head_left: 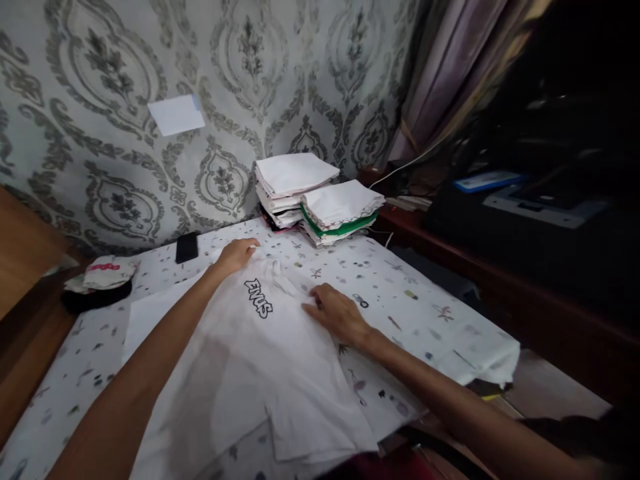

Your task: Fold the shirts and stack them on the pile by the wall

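**White shirt, laid flat, two hands upon it**

White shirt [260,347] spread on a table under a speckled cloth [430,320], reaching from mid-table to the near edge. Black lettering [259,297] sits on its upper part and is upside down in this view.

Left hand [237,255]: arm stretched long and straight across the shirt, wrist level, palm down at the garment's far end. The fingers are loosely bent over the top edge. Whether they pinch the fabric cannot be told.

Right hand [337,313]: forearm comes in from the lower right, wrist slightly bent. The palm lies flat on the shirt's right edge with fingers spread and pointing left toward the lettering. It grips nothing.

Items about:
- Phone [187,247], black, flat on the cloth just left of the left hand.
- Tall stack [295,177] of folded white fabric at the table's far side, against the wall.
- Lower stack [343,203], white with a green layer, just beside the first.
- Bundle [100,280], light with red marks, on a dark base at the far left.
- Paper [176,114], white, stuck on the patterned wall.
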A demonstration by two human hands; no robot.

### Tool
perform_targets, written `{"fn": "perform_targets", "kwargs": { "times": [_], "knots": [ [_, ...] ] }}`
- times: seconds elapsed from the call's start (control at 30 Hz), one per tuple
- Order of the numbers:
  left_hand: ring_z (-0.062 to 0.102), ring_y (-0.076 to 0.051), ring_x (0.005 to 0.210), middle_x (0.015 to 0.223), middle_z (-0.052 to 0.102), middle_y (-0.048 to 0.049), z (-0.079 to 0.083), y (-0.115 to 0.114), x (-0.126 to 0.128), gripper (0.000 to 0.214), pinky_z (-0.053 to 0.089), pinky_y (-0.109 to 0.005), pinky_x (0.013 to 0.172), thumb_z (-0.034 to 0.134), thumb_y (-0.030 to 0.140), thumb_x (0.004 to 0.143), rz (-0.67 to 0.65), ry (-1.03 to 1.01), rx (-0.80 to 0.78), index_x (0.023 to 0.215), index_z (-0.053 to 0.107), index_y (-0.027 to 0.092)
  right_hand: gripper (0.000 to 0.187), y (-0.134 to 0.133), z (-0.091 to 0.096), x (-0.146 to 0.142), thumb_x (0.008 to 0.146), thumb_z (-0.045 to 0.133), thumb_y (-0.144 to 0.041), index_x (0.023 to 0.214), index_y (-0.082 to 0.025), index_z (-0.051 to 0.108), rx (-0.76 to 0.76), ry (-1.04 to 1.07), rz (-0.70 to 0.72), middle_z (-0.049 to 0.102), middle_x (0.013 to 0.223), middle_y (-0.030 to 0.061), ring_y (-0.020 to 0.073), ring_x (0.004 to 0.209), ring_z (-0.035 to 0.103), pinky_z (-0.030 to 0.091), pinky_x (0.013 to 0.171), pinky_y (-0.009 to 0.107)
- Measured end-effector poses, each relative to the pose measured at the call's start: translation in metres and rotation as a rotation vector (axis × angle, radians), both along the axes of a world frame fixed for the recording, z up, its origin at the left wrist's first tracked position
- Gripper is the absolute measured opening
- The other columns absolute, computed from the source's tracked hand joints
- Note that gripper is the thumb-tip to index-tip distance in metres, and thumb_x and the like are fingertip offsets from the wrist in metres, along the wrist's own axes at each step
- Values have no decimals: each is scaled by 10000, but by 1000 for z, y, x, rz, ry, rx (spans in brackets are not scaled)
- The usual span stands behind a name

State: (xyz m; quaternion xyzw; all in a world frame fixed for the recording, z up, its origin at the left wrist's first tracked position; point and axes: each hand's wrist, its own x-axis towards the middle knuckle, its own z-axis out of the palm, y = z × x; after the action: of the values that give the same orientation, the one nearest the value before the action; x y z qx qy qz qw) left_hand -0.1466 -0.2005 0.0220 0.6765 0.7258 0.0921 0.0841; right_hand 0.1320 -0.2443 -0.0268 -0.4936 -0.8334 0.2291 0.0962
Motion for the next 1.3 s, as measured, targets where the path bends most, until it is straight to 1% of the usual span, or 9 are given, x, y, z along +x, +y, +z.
{"fn": "perform_targets", "kwargs": {
  "times": [0.13, 0.3, 0.43, 0.53, 0.73, 0.87, 1.03, 1.17, 1.3],
  "knots": [
    [684, -234, 851, 865, 753, -39, -16, 46, 5, 258, 465, -291, 758, 608, 151, 730, -14, 13, -132, 942, 730, 234, 99, -1, -3, -1, 910, 574, -285, 944, -199, 609, 12, -53, -3, 649, 1020, 63, 208, 928, 609, 398, 755, 305],
    [639, -200, 613, 608, 663, 4, -31, 50, -6, 192, 439, -282, 648, 540, 184, 800, 65, -25, -89, 948, 658, 218, 102, 2, -7, 6, 878, 555, -210, 779, -205, 531, 12, 44, -21, 613, 877, 15, 155, 775, 548, 339, 672, 279],
    [654, -170, 655, 725, 690, -5, -50, 42, -5, 257, 465, -272, 695, 364, 220, 932, 147, -93, 79, 1106, 552, 204, 110, 5, -13, 9, 855, 548, -182, 755, -210, 510, 42, 80, -45, 598, 825, 13, 155, 757, 533, 335, 657, 273],
    [675, -180, 784, 834, 709, -19, -68, 37, 0, 235, 484, -284, 768, 429, 237, 926, 151, -144, 146, 1145, 509, 212, 127, 5, -16, 9, 849, 544, -174, 732, -213, 515, 93, 46, -29, 597, 841, 32, 171, 792, 543, 355, 669, 278],
    [637, -217, 1137, 1208, 679, -125, -88, 20, 5, 416, 498, -366, 960, 486, 244, 909, -20, -367, 259, 1317, 428, 185, 110, 2, -17, 10, 864, 532, -201, 762, -210, 574, 161, -10, -28, 607, 903, 66, 195, 835, 567, 407, 721, 296],
    [355, -290, 1474, 1553, 435, -188, -93, 0, 23, 475, 267, -480, 1205, 426, 389, 975, -171, -151, 107, 1381, 477, 147, 181, 1, -19, 11, 866, 526, -234, 1018, -190, 613, 174, 63, -42, 626, 988, 87, 229, 933, 586, 449, 816, 326],
    [165, -263, 1548, 1648, 259, -166, -92, -17, 54, 624, 144, -453, 1257, 327, 481, 1013, -262, -111, -3, 1513, 370, 110, 355, 4, -23, 11, 882, 521, -286, 1208, -162, 586, 237, 223, -21, 616, 1128, 124, 262, 1059, 590, 482, 912, 378],
    [362, -237, 1478, 1564, 444, -137, -82, -26, 52, 568, 275, -415, 1222, 307, 477, 1020, -341, -327, 54, 1451, 464, 143, 299, 19, -13, -5, 916, 498, -275, 1163, -169, 628, 342, 319, 110, 624, 1207, 141, 280, 1148, 573, 456, 1017, 428],
    [581, -226, 1283, 1384, 627, -122, -73, -35, 21, 471, 425, -392, 1116, 319, 423, 1019, -203, -448, 224, 1356, 527, 167, 320, 38, 1, -51, 935, 464, -211, 1197, -149, 637, 352, 234, 266, 623, 1289, 150, 277, 1218, 560, 434, 1070, 432]
  ]
}}
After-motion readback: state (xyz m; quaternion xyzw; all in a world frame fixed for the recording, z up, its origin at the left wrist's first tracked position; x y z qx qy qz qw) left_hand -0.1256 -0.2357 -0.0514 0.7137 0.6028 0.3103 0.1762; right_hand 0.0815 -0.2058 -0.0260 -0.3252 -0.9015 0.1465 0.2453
